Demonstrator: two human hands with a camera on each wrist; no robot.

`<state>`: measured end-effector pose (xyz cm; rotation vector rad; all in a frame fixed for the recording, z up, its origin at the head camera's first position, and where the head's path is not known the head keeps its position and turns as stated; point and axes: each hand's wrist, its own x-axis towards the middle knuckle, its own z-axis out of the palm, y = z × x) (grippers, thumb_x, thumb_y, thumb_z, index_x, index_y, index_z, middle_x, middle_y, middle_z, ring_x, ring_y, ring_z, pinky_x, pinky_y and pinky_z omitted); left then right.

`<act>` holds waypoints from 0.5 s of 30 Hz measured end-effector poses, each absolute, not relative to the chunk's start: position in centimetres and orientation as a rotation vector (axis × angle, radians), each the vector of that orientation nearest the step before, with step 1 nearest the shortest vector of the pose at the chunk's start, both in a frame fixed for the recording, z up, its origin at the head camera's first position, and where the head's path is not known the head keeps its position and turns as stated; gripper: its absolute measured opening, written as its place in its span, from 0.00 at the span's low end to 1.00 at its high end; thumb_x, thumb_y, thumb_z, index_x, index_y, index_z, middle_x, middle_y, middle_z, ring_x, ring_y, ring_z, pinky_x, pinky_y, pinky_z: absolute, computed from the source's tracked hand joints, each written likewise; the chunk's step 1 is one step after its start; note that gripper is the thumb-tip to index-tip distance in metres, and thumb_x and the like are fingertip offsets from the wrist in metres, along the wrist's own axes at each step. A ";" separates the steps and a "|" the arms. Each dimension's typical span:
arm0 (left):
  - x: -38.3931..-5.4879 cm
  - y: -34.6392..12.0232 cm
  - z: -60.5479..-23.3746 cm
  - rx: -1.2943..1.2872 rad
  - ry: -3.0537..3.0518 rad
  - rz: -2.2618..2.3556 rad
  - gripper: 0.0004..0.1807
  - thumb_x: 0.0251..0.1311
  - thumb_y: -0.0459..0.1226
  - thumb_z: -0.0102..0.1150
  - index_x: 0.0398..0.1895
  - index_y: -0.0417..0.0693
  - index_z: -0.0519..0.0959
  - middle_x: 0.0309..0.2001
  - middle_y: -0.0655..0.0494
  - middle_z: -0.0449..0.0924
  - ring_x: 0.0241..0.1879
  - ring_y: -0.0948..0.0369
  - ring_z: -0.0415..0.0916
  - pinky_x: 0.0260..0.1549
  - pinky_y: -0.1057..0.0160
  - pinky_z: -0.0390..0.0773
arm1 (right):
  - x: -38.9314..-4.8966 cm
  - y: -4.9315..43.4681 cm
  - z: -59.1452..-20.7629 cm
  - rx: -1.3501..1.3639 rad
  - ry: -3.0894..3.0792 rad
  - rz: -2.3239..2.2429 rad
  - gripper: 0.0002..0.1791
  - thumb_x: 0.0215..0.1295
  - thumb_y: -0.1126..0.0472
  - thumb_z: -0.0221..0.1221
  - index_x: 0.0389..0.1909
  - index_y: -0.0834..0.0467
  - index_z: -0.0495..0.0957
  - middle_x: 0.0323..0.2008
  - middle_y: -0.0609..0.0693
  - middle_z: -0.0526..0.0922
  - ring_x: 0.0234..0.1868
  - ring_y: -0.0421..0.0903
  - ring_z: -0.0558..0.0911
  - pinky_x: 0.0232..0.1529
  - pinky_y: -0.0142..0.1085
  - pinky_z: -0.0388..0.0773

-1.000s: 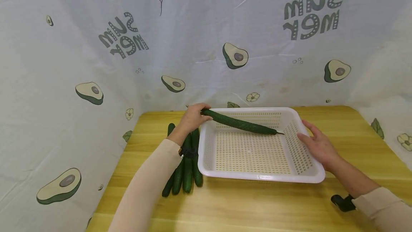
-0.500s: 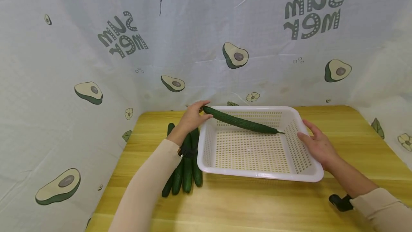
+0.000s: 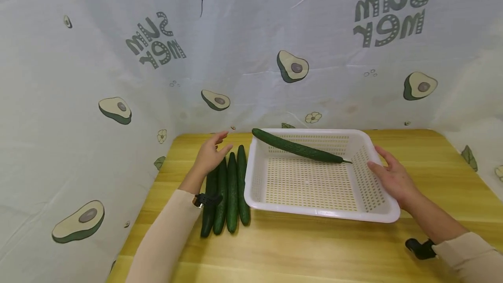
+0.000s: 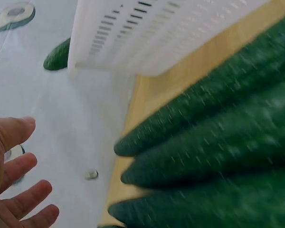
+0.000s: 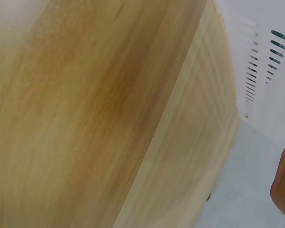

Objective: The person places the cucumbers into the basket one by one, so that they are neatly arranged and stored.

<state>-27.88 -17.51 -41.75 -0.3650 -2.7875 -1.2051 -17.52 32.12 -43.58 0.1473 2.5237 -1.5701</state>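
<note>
A long dark green cucumber [image 3: 296, 146] lies slantwise in the white plastic basket [image 3: 306, 208], its left end resting up on the back left rim and its stem end by the right wall. My right hand [image 3: 397, 180] grips the basket's right rim, thumb on the inside. Over the far ends of several cucumbers [image 3: 232, 195] on the table, my left hand [image 3: 210, 154] is lifted with spread, relaxed fingers and holds nothing. In the left wrist view the fingers [image 4: 26, 194] are apart from the cucumbers [image 4: 204, 137] and the basket [image 4: 133, 38].
The wooden table [image 3: 314, 248] runs back to a pale curtain [image 3: 243, 47] printed with avocados and mirrored lettering. The row of cucumbers lies just left of the basket, side by side. A black strap piece [image 3: 420, 248] hangs from the right wrist.
My left hand has let go of the cucumber's end at the basket's back left corner and moved left over the cucumber row. The right hand keeps its hold on the rim.
</note>
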 end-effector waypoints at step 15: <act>-23.7 -22.5 -45.3 -0.076 -3.082 -1.074 0.37 0.74 0.44 0.56 0.79 0.38 0.57 0.63 0.30 0.74 0.58 0.37 0.77 0.53 0.40 0.80 | -17.7 32.4 -44.0 0.129 2.520 -1.578 0.44 0.82 0.42 0.41 0.83 0.51 0.26 0.67 0.83 0.63 0.37 0.40 0.88 0.35 0.44 0.88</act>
